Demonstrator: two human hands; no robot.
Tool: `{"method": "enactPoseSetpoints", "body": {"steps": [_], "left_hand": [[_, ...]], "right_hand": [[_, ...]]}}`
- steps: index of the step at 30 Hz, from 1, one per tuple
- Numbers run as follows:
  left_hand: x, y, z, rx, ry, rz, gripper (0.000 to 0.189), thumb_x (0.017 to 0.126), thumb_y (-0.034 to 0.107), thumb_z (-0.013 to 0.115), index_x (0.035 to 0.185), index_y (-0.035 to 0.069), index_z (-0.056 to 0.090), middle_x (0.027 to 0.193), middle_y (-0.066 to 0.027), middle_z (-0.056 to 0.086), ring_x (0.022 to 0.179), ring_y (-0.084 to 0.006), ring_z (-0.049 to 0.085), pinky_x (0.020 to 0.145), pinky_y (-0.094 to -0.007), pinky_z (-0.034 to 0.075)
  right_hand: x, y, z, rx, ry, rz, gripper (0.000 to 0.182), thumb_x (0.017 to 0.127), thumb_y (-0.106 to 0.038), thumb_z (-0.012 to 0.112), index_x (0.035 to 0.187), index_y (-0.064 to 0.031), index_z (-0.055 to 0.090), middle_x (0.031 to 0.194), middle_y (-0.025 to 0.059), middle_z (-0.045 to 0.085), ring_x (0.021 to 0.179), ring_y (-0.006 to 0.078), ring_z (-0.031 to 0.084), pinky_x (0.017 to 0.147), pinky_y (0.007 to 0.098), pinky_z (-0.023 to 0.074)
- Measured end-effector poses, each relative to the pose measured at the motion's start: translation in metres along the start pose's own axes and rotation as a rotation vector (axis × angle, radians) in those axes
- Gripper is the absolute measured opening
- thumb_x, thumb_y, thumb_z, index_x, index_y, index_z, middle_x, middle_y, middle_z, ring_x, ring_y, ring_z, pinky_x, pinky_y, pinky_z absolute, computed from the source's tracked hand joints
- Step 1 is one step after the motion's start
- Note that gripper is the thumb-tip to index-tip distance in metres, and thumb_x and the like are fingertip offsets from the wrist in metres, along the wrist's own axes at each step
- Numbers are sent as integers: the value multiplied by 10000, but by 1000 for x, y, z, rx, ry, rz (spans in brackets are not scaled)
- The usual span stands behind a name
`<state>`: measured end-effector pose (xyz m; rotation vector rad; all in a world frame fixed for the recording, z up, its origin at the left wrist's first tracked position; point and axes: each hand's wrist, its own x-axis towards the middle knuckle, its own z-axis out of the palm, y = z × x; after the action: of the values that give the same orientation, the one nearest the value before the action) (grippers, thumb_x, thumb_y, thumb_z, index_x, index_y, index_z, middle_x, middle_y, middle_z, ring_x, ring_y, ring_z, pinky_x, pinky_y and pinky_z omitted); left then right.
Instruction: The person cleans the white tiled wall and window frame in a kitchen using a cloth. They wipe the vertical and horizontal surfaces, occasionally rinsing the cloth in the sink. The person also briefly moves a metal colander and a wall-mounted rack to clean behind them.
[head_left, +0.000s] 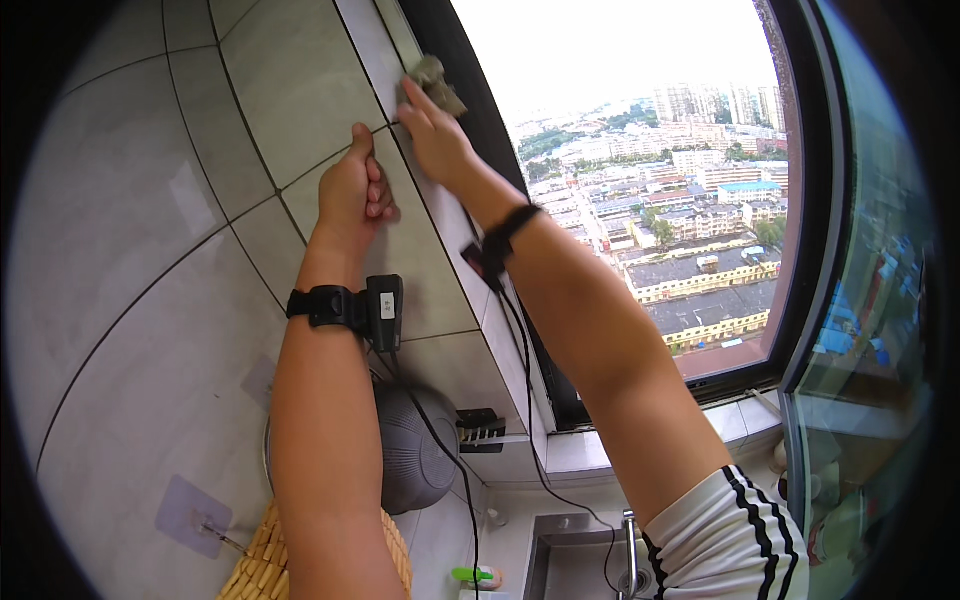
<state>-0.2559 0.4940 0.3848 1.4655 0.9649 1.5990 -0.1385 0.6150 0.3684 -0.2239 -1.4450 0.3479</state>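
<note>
My right hand (439, 142) reaches up and presses a crumpled greyish-brown cloth (442, 94) against the tiled reveal beside the dark window frame (480, 105). Its fingers lie partly over the cloth and look slightly blurred. Lower and to the left, my left hand (352, 187) is held close to the wall tiles (300, 90), its fingers curled in and the thumb pointing up. Nothing shows in that hand; whether it touches the tiles I cannot tell. Each wrist wears a black strap with a small device (385, 311) and a cable.
A grey ribbed plastic basin (420, 450) hangs below my left forearm, near a woven basket (259, 555) and a clear adhesive hook (193, 517). A knife rack (484, 431) is on the wall. Lower down are a sink (577, 555), a faucet (631, 547) and a green-topped bottle (476, 575). The window sash (799, 450) stands open high above a city.
</note>
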Motion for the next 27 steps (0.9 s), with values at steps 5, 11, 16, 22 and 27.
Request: {"method": "enactPoseSetpoints", "body": {"steps": [5,11,16,22,27], "left_hand": [[-3,6,-1,17,84,-12,629,1066,609,534,604,207,391,447,37,324,358,-131,257,444,-336,289],[4,2,7,-13,-6,1,620,1070,606,526,615,202,408,452,30,334,359,-142,265,438,-340,281],[5,-1,-10,20,36,23,609,1071,608,522,640,188,426,472,25,339,376,-146,280,435,-343,285],[1,-3,0,20,45,36,615,1065,605,536,644,172,424,483,20,347,389,-149,294,439,-344,298],[4,1,4,0,46,16,605,1061,610,544,640,197,411,459,33,331,367,-135,270,435,-332,287]], "right_hand": [[-142,31,-18,-38,-48,-45,532,1069,-162,484,1535,93,449,1564,282,498,1510,368,435,1254,395,305],[-12,-2,-7,-97,23,-56,571,1087,-294,431,1551,38,454,1611,269,446,1534,364,382,1258,369,290],[-72,-43,6,-25,-69,18,634,1062,-311,438,1583,48,392,1637,273,401,1559,379,332,1278,386,243],[-61,-31,-3,-82,-5,-24,579,1062,-276,416,1536,52,468,1586,268,477,1527,365,397,1260,370,284],[-38,0,-12,-79,31,-31,540,1048,-248,437,1484,57,534,1539,258,539,1477,358,471,1228,369,341]]}}
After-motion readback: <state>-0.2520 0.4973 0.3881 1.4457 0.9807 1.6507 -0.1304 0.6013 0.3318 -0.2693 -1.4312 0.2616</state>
